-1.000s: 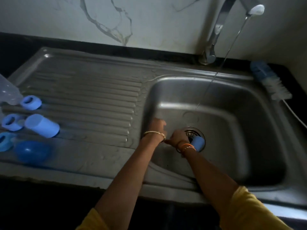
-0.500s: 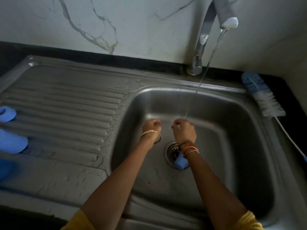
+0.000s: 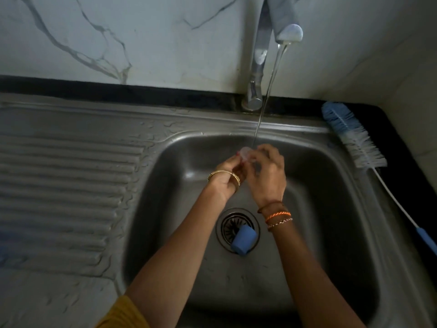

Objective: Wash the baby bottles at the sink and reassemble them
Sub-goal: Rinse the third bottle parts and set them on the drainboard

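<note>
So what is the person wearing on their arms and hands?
Both forearms are bare, with mustard-yellow sleeves ending near the elbows; only the left one shows clearly. The left hand has a gold bangle at the wrist and red-painted nails. The right hand has thin bracelets at the wrist: a dark one, an orange cord and a pale beaded chain.

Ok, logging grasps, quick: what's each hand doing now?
Left hand: pinches the clear teat under the water.
Right hand: holds the same teat.
</note>
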Demonstrator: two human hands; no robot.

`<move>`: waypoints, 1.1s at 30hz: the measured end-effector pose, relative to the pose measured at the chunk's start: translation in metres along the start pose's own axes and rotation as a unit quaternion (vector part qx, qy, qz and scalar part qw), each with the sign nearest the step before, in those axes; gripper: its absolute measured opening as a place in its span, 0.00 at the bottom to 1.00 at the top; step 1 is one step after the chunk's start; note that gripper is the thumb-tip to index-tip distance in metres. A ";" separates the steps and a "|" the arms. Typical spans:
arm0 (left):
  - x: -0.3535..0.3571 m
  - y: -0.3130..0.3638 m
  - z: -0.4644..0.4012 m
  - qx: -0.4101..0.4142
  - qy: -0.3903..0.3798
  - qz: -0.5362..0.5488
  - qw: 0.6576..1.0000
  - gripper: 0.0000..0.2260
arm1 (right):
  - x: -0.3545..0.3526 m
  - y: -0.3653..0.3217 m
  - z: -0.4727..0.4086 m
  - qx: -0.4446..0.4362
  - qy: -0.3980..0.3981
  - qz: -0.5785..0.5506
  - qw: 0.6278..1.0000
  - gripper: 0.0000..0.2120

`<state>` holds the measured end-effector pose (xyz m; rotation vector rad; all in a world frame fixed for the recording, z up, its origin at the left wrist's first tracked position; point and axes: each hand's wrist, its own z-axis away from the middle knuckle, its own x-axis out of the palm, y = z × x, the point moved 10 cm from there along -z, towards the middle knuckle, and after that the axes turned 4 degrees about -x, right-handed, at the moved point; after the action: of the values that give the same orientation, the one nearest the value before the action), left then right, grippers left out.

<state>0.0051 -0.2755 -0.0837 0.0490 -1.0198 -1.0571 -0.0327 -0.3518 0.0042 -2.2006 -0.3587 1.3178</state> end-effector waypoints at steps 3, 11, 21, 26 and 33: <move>0.007 0.012 -0.001 0.036 0.007 -0.041 0.998 0.07 | 0.008 0.014 -0.006 0.030 -0.057 -0.005 0.998 0.13; 0.009 0.038 0.010 0.066 0.024 -0.138 0.988 0.08 | 0.032 0.006 -0.009 0.051 -0.181 -0.169 0.968 0.13; -0.008 0.029 0.005 0.045 0.127 -0.232 0.963 0.14 | 0.016 -0.003 -0.017 -0.015 -0.244 -0.195 0.950 0.07; 0.004 0.027 0.002 0.067 0.123 -0.203 0.969 0.15 | 0.001 0.012 -0.017 0.086 -0.055 -0.275 0.956 0.05; 0.005 0.039 0.000 0.106 0.090 -0.240 0.961 0.09 | 0.016 0.031 -0.006 0.239 0.014 -0.406 0.882 0.03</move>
<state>0.0326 -0.2583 -0.0617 0.5821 -0.9724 -1.3479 -0.0209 -0.3713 -0.0226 -1.3904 -0.7498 0.7815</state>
